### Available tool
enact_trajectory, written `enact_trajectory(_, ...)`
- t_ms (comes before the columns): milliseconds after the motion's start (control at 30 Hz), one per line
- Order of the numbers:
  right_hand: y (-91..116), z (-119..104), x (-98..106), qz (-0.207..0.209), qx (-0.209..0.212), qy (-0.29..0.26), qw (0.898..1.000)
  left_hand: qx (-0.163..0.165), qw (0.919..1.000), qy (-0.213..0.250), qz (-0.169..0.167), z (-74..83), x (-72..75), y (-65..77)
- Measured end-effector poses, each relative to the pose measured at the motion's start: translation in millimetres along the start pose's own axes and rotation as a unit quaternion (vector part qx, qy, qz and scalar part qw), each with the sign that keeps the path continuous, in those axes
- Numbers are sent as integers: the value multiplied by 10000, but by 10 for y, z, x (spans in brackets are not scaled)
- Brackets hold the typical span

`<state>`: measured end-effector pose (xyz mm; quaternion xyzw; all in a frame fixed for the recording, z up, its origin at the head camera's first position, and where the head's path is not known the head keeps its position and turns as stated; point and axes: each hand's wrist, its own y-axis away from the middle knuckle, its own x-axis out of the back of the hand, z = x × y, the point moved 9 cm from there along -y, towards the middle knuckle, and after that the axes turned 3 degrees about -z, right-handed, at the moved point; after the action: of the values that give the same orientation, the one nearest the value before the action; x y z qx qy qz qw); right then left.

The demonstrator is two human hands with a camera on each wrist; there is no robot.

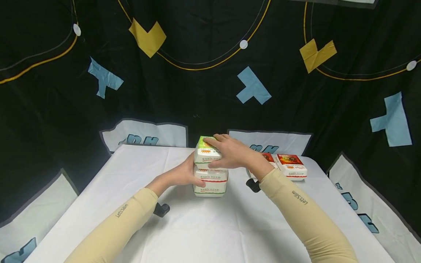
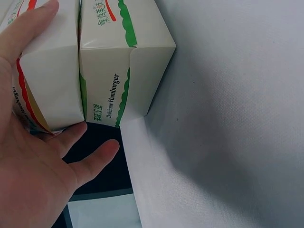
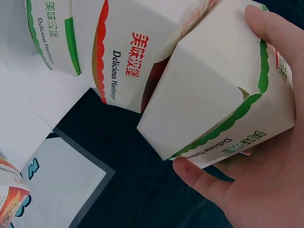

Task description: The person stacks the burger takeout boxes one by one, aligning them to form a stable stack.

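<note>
Three white paper hamburger boxes stand stacked in the middle of the table. The top hamburger box [image 1: 203,159] has green trim; my right hand [image 1: 231,151] grips it, thumb on the near side and fingers over its top. In the right wrist view this box [image 3: 204,80] leans at an angle against the one below. My left hand [image 1: 182,172] holds the red-trimmed middle box [image 1: 215,175] from the left, thumb across its front. The green-trimmed bottom box [image 2: 107,80] rests on the table. Part of the left fingers is hidden behind the boxes.
Two red-topped hamburger boxes sit at the back right: the right one [image 1: 292,168] shows fully, the left one [image 1: 268,157] is partly behind my right forearm. A white cloth [image 1: 263,226] covers the table. Black curtain [image 1: 197,98] hangs behind it.
</note>
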<state>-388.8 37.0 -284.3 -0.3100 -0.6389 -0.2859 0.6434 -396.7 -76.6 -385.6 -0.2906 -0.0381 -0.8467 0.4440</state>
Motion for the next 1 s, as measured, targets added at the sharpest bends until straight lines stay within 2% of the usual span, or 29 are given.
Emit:
enact_trajectory(467, -7, 32, -39, -11, -99, 89, 9999, -67, 9999, 79, 8, -7, -40, -20)
enact_trajectory(667, -10, 34, -50, 2, -108, 135, 9999, -161, 9995, 275, 46, 4, -41, -28)
enact_trajectory(833, -5, 29, -52, -11, -83, 160, 9998, -2, 9990, 241, 386, 23, 31, -17)
enact_trajectory(1000, -6, 8, -33, 20, -21, 198, 9998, 488, 9939, 48, 985, -9, 176, 37)
